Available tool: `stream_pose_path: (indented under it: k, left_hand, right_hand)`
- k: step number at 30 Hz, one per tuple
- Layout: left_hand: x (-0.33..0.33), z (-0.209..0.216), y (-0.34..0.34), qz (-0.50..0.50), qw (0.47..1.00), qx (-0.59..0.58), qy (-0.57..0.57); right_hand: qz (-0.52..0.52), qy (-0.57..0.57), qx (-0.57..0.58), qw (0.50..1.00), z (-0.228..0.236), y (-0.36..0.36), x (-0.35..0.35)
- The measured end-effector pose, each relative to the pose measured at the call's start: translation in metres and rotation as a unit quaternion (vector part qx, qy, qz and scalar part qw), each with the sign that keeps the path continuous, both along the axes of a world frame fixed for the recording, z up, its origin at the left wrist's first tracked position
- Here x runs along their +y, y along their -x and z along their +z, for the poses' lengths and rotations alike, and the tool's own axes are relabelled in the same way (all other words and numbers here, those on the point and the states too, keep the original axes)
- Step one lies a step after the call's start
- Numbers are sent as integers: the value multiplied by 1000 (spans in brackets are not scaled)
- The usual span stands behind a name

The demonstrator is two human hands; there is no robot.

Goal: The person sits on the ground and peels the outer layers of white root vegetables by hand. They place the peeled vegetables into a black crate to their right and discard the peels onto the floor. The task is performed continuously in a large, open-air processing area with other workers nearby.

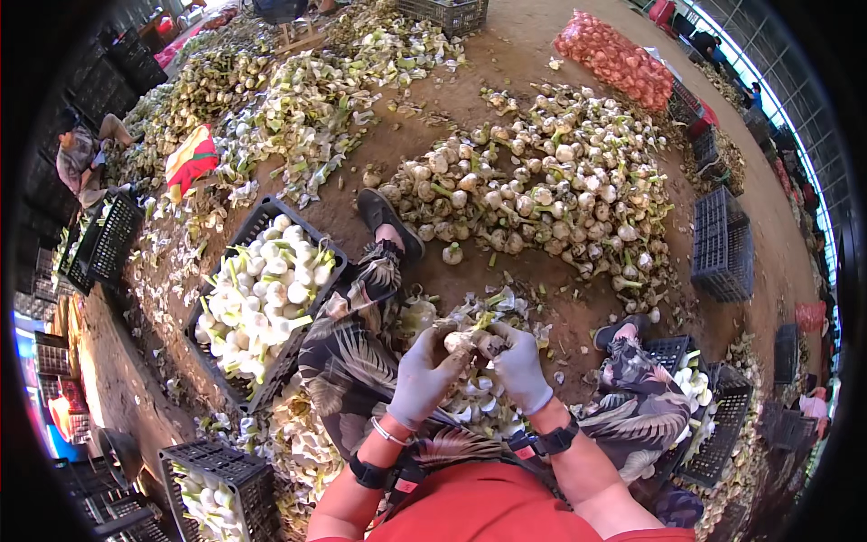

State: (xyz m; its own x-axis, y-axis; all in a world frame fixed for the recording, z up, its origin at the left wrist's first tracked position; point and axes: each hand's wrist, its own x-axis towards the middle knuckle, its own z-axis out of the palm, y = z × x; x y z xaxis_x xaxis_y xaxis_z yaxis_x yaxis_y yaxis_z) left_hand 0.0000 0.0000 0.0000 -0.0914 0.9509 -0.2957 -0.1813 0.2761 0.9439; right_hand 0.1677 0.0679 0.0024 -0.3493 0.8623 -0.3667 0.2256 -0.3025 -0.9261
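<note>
Between my knees, both gloved hands are together on one garlic bulb (459, 342). My left hand (423, 372) has its thumb and fingers closed on the pale side of the bulb. On the browner, dirty side, my right hand (521, 369) pinches with thumb and fingertips. A green stem piece shows just above the bulb. Peeled skins and leaf scraps (479, 397) lie on the ground below my hands. Ahead of them spreads a big heap of unpeeled garlic (542, 181). To the left, a black crate (340, 261) is full of clean white garlic bulbs (271, 280).
More black crates stand at the lower left (217, 461) and right (722, 244). Beside my right leg, another crate (722, 443) sits near white bulbs. A red mesh sack (614, 59) lies beyond the heap. A person (86, 158) sits at the far left.
</note>
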Motion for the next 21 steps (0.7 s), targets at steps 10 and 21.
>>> stream_pose_path:
  k: [10,21]
  left_hand:
    - [-15,5,-13,31,970,-239,-28]
    - [-26,-21,-5,-173,787,-534,256]
  right_hand:
    - [33,59,122,990,20,-16,-15]
    - [168,-459,-136,862,35,-14,-12]
